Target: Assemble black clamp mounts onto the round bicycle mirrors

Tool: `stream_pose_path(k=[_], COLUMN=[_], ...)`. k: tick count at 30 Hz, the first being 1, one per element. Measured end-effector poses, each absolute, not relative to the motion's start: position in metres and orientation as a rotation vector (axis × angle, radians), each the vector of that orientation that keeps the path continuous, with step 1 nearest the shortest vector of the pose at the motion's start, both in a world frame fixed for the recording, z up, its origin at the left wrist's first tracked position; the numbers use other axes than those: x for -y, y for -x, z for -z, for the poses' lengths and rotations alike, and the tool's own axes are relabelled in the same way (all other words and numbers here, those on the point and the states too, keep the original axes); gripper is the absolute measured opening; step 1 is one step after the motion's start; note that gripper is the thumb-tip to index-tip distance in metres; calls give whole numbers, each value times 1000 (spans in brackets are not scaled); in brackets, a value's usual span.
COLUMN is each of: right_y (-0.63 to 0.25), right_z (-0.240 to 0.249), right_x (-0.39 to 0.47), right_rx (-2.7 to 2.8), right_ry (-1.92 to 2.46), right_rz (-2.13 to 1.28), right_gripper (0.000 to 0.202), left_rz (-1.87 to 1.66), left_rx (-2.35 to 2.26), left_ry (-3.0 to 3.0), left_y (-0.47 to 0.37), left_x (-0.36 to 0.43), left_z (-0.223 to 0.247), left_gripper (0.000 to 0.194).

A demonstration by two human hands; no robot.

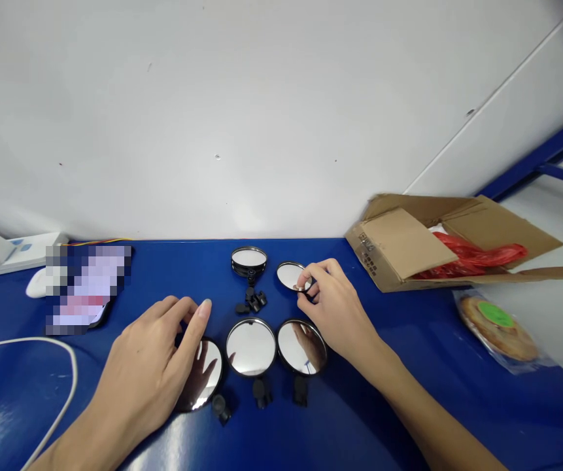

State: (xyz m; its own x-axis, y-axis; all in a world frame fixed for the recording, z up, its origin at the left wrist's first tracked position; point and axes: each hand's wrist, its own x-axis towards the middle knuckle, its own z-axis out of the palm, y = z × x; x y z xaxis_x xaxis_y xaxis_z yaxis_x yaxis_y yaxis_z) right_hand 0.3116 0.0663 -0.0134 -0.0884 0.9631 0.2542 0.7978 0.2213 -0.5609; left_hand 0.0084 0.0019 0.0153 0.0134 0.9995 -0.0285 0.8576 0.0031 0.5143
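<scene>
My right hand pinches a small round mirror with a black rim, thumb and fingertips closed at its near right edge. My left hand hovers over or rests on another round mirror at the left; its thumb is stretched out and its bent fingers are partly hidden. Between the hands lie a middle mirror and a right mirror, both face up with black clamps toward me. Behind them is a stack of mirrors, with several black clamps in front.
An open cardboard box holding a red plastic bag stands at the right. A wrapped round item with a green label lies beside it. At the left are a phone, a white mouse and a white cable.
</scene>
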Motion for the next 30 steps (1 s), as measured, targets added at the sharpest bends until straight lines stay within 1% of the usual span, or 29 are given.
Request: stream_pose_path(k=[3,5,8,10,11,12,13,17,20,22,23,25,26,28,30], right_y=[-309,-306,-299,-293,-290,-286,-281,-264,-259,-260,-261,-265,-267,-270,-274], right_z=[11,7,0,-5,-6,-8,-9,-12,-10,-9,-9,-7,-7,-7,-7], right_x=[-67,-66,-61,-54,-51,-46,-41,-18,-6,-3,-3,-8,-11,-20,-28], right_rx=[1852,1801,1683,1612,1604,1615,1654,1850,2059,2136,2143,2118,2106,2094,2073], right_ry=[1554,1511,1418,1298,1226,1154,1086,760,600,564,562,576,588,632,750], right_rz=[-382,-384,-393,-390,-384,-377,-368,-348,-324,-311,-319,-339,-327,-235,-131], right_gripper=[16,14,9,10,12,14,16,27,25,24,25,24,21,17,20], left_rz=[-526,-596,-798,-948,-1008,-1044,-1043,-896,-827,-785,-768,-754,-766,-827,-921], left_rx=[-1922,-1933,-1876,-1810,-1762,-1693,-1607,-1238,-1178,-1168,-1156,-1152,-1166,-1216,-1273], left_ry=[-1917,-1924,-1973,-1969,-1937,-1880,-1795,-1325,-1088,-1047,-1047,-1036,-1023,-995,-966], left_y=[-8,-7,-8,-9,-9,-9,-9,-5,-6,-10,-13,-20,-23,-27,-27], left_x=[-3,-3,-2,2,4,7,10,18,18,16,14,12,11,9,6], left_z=[-14,-13,-12,-13,-14,-15,-15,-18,-23,-28,-31,-36,-37,-37,-35], left_gripper=[61,57,43,33,31,33,39,70,79,73,64,40,35,38,42])
